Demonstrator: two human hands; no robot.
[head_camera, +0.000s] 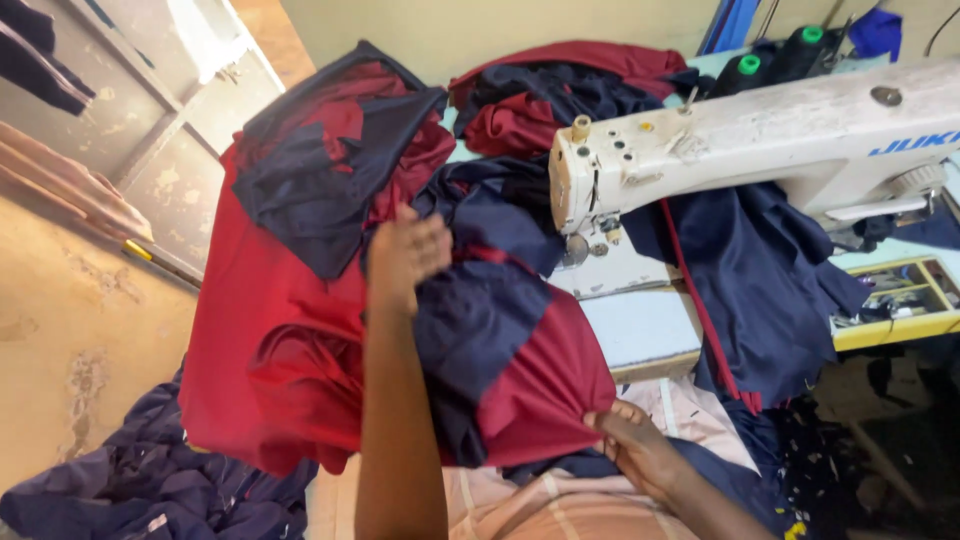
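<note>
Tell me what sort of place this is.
Probably a small tailoring or garment workshop: a white industrial sewing machine, green-topped thread cones behind it, and heaps of cut red and navy fabric pieces on the table and floor.

A navy-and-maroon garment (500, 350) is gripped at its upper edge by the left hand (405, 250) and pinched at its lower corner by the right hand (630, 440), beside a white sewing machine (740, 140) ringed by piled fabric (300, 200).

Heaped red and navy garments (300, 300) blocked the left; the white sewing machine (740, 140) barred the far right, leaving only a bare strip of bench (640, 330) beneath its head.
</note>
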